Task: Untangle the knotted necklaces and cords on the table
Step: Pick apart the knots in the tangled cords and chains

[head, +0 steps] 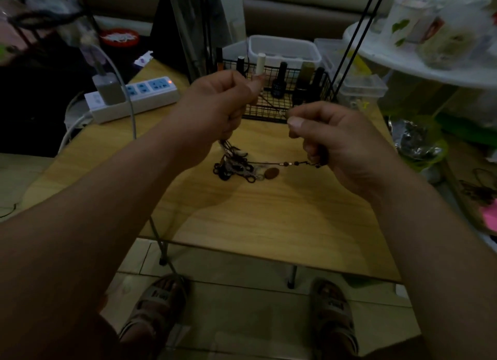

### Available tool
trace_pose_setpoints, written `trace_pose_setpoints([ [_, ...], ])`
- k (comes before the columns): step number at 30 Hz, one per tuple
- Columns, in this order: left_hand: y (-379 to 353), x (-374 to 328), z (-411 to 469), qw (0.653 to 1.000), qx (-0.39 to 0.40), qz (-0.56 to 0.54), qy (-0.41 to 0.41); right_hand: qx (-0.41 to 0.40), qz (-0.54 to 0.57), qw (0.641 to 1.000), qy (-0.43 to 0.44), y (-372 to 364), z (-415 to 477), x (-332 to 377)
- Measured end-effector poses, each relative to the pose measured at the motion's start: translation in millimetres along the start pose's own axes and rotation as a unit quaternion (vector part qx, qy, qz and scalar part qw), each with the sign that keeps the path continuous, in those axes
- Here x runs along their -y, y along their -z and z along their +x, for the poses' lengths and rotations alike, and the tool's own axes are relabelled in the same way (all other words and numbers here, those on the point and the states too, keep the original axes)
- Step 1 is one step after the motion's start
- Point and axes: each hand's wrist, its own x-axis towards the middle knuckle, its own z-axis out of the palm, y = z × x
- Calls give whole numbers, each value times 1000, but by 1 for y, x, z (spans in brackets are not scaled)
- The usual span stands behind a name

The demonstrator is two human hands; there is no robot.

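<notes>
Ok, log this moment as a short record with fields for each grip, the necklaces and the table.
left grip: raised, holds the top of the tangle and pinches the thin cord
right grip: raised, pinches the thin cord's other end; beaded strand runs into it
tangle: hangs from the left grip, lower loops on the table
pendant: brown oval, beside the tangle's bottom
behind: wire basket of bottles, power strip
</notes>
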Motion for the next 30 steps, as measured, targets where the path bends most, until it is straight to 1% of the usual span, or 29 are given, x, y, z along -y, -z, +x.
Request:
trace_pose_setpoints([
  [2, 2, -3, -2, 998, -8, 61, -18, -1, -69, 997, 23, 2, -2, 2],
  [3, 4, -4, -3, 994, -7, 101, -30, -21, -106, 994, 35, 2, -1, 2],
  [5, 7, -3, -5, 978, 5, 201, -49, -89, -149, 983, 56, 1, 1, 0],
  [7, 10, -1, -5, 960, 15, 275, -52, -150, -152, 975, 60, 1, 3, -2],
  [9, 13, 0, -4, 952, 12, 303, -32, -181, -148, 971, 48, 1, 5, -4],
  [12, 18, 8, 0, 942, -17, 335, 8, -179, -171, 968, 30, 1, 7, -8],
  [13, 18, 11, 1, 943, -30, 330, 21, -173, -187, 967, 22, 0, 7, -10],
  [14, 17, 13, 3, 952, -40, 301, 38, -167, -204, 965, 11, 0, 8, -13],
  [16, 14, 12, 4, 975, -49, 203, 81, -159, -237, 958, -8, -4, 10, -19],
  [17, 13, 10, 4, 981, -49, 163, 98, -162, -261, 952, -10, -7, 9, -21],
  [18, 12, 8, 4, 984, -46, 132, 108, -173, -294, 940, 7, -12, 7, -21],
  [20, 10, 4, 4, 990, -42, 70, 117, -177, -343, 919, 82, -25, 2, -19],
  [21, 10, 3, 4, 991, -44, 38, 120, -149, -345, 920, 111, -33, -1, -17],
  [22, 9, 1, 5, 991, -48, 8, 123, -105, -342, 926, 123, -41, -5, -17],
  [24, 9, -2, 6, 988, -62, -42, 135, -27, -365, 924, 111, -57, -10, -20],
  [25, 9, -3, 6, 985, -69, -63, 142, -10, -393, 913, 105, -63, -11, -23],
  [27, 9, -4, 7, 981, -88, -85, 151, -14, -441, 892, 101, -72, -10, -28],
  [30, 12, -3, 9, 982, -108, -54, 147, -26, -463, 881, 93, -80, -5, -26],
])
